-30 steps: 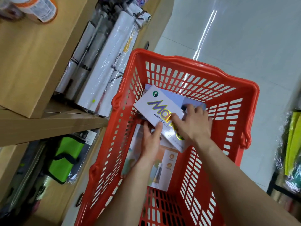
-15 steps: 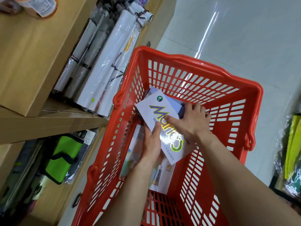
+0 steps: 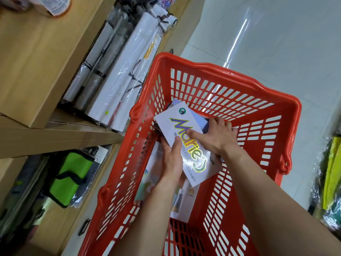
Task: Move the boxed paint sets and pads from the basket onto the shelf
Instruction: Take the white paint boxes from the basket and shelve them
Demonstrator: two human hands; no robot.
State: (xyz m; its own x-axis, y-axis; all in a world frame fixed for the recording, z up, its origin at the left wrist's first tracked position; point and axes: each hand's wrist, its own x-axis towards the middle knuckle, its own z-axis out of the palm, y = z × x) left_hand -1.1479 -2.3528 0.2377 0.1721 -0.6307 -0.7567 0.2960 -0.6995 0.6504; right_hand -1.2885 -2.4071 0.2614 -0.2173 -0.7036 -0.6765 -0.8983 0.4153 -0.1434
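A red plastic basket [image 3: 217, 85] stands on the floor beside the wooden shelf [image 3: 55, 137]. Inside it both hands hold a white watercolour paint box [image 3: 197, 161] with shiny lettering, tilted and lifted off the items below. My left hand [image 3: 171, 159] grips its lower left edge, thumb on top. My right hand [image 3: 215, 139] grips its right side, thumb across the lettering. A pale blue boxed item [image 3: 198, 121] lies stacked right under the white box. More flat pads and boxes [image 3: 184, 202] rest on the basket floor, partly hidden by my arms.
Wrapped white paper rolls [image 3: 127, 74] lie on the shelf next to a cardboard box [image 3: 36, 58]. A green and black pouch [image 3: 72, 174] sits on the lower shelf. Glossy floor tiles [image 3: 267, 43] stretch beyond the basket. Yellow-green packaged goods [image 3: 330, 174] are at the right edge.
The white paint box has tilted and risen toward me inside the basket. My left thumb has shifted onto its lower edge; my right hand keeps its grip.
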